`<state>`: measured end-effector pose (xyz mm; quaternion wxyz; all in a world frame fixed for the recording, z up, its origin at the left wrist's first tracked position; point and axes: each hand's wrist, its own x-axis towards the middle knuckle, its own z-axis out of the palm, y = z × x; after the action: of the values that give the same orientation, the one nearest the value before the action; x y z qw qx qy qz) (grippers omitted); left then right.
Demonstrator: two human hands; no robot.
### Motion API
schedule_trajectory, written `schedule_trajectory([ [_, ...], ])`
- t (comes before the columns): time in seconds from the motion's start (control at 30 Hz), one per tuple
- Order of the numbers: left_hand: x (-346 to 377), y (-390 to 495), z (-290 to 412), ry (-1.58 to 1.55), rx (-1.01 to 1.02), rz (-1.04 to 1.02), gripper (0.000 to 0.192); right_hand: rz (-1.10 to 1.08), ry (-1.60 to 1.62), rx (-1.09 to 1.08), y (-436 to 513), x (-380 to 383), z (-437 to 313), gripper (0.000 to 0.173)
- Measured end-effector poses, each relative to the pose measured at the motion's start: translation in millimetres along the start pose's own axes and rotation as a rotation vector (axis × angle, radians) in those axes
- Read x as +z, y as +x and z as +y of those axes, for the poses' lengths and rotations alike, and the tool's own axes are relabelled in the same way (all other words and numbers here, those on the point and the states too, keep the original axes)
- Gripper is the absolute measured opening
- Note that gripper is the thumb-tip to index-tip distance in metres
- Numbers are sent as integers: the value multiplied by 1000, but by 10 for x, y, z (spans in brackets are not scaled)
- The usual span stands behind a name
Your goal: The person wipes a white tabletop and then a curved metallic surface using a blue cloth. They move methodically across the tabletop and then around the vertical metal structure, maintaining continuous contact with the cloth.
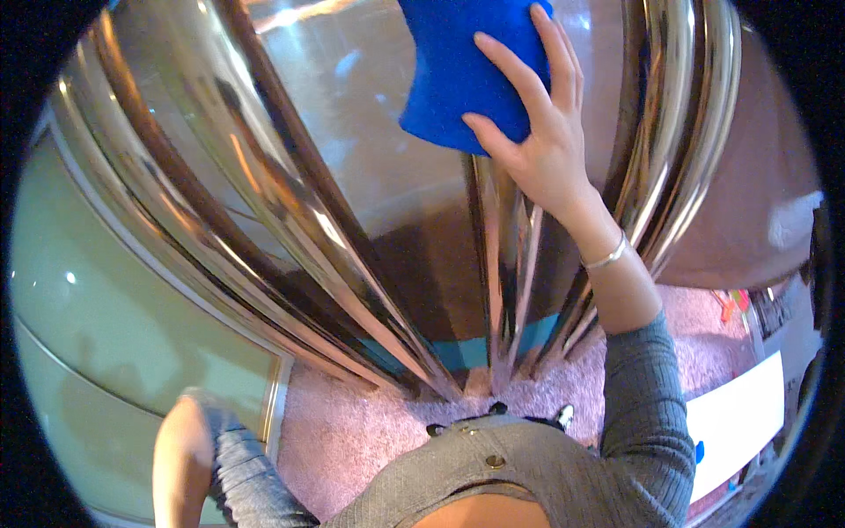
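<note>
My right hand (538,125) lies spread on a blue cloth (455,79), pressing it against a glossy brown panel (422,264). Its thumb and fingertips rest on the cloth's near side, and a silver bracelet (610,254) circles the wrist. The cloth's top runs out of the frame. Polished metal tubes (290,185) stand upright in groups to the left of the hand. More shiny tubes (667,132) rise to its right, and a narrow group (505,264) runs down below the cloth. Of my left arm only the forearm (178,455) shows at the lower left; the left hand is out of view.
A greenish glossy panel (132,317) with a pale frame borders the left side. Pink shaggy carpet (343,429) covers the floor. To the right are a brown surface (739,191), a white board-like sheet (743,422) and a small red item (726,307) on the carpet.
</note>
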<state>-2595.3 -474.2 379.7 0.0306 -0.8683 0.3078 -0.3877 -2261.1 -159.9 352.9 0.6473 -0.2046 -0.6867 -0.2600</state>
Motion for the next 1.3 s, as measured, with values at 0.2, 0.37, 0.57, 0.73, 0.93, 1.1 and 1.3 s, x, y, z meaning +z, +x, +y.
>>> schedule_trajectory([
  [0.2,419,-655,-210,629,-169,929,27,43,25,20,-48,-9,-64,70],
  [0.37,1220,-859,-1460,866,-951,460,41,-149,-108,55,-324,-151,-225,56],
  [0.57,1704,-1200,-2854,688,-886,457,57,-380,106,19,-778,-321,-86,45],
  [0.73,1896,-1410,-3158,863,-884,597,69,-59,545,502,-1016,-138,-137,83],
  [0.93,1495,-1180,-3356,874,-861,605,76,-47,446,475,-678,34,-72,82],
  [1.1,933,-683,-3648,1047,-785,614,71,5,429,282,185,140,181,82],
  [1.3,433,-224,-3781,780,-811,729,57,-35,741,437,1108,-15,151,70],
])
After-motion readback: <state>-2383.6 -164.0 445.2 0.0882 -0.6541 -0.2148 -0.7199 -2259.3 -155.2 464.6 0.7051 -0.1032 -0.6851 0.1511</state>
